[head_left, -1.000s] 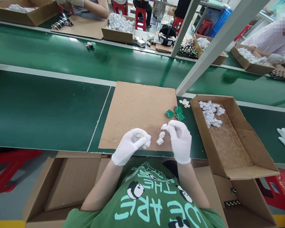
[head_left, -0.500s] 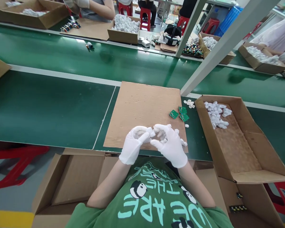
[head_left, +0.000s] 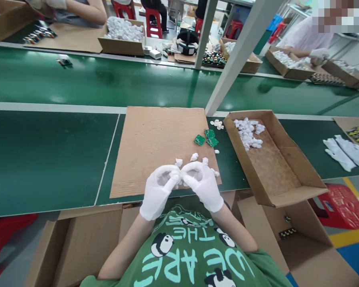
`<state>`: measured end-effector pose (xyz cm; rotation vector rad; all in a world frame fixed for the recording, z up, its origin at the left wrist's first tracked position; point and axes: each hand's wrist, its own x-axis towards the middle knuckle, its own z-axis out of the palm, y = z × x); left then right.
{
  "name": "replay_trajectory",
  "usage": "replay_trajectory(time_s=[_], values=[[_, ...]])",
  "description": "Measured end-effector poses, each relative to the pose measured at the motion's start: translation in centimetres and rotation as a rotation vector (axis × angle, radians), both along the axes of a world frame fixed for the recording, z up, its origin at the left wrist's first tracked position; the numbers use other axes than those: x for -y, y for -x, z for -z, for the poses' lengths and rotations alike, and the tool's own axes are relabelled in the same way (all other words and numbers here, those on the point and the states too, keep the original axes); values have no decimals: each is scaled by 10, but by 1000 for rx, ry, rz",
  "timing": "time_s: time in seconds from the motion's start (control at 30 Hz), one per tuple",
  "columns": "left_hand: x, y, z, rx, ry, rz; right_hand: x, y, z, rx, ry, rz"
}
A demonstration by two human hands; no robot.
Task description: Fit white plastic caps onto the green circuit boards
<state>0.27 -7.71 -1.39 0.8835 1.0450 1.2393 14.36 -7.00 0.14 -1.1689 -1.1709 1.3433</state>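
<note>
My left hand (head_left: 158, 191), in a white glove, is closed in a pinch over the near edge of the cardboard sheet (head_left: 155, 139). My gloved right hand (head_left: 202, 186) is pinched too, and the fingertips of both hands meet. Between them is a small white piece, largely hidden by the gloves. Just beyond my fingers lie loose small white pieces (head_left: 194, 157). Several green circuit boards (head_left: 199, 139) rest at the sheet's right edge. Past them, on the green table, sits a cluster of flat white pieces (head_left: 217, 124).
Right of the sheet, an open cardboard box (head_left: 287, 171) holds white pieces (head_left: 247, 133). White gloves (head_left: 342, 152) lie farther right. A slanted white post (head_left: 242, 56) rises behind the sheet, before a green conveyor (head_left: 122, 85). Co-workers sit across it. Cardboard boxes (head_left: 89, 239) stand below the table edge.
My right hand has moved left from the row of white pieces to meet my left hand. Loose white pieces now lie spread beyond my fingers. The camera view has shifted.
</note>
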Motion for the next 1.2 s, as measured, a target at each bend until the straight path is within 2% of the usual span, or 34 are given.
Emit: replay_trajectory(time_s=[0.07,0.17,0.23,0.3,0.4,0.5,0.6,0.67,0.73,0.8,0.83,0.97,1.03,1.13,1.2], values=[[3,-3,0,22,-78,55,1,-3,4,-201,104,-11],[6,-3,1,57,-170,92,4,-13,8,-285,144,27],[4,-1,2,63,-195,51,7,-25,8,-326,157,122],[0,3,5,-56,-164,15,10,-43,7,-311,126,245],[-7,10,16,-480,-161,35,19,-75,9,-32,-20,372],[-10,12,32,-914,-330,91,28,-102,23,485,-154,413],[-8,8,38,-1115,-442,93,32,-115,49,939,-273,403],[-7,2,34,-1189,-484,26,31,-116,66,1071,-323,393],[-6,-5,26,-1245,-533,-81,28,-114,76,1098,-342,393],[-6,-15,18,-1217,-574,-142,26,-111,77,1097,-368,405],[-6,-20,14,-1174,-590,-123,26,-109,74,1095,-390,404],[-12,-48,3,-964,-580,175,27,-105,50,1027,-533,366],[-18,-61,-2,-838,-482,323,28,-105,36,979,-647,365],[-26,-74,-10,-533,-228,524,27,-106,20,965,-758,390],[-29,-79,-15,-306,-49,583,26,-106,14,976,-786,399]])
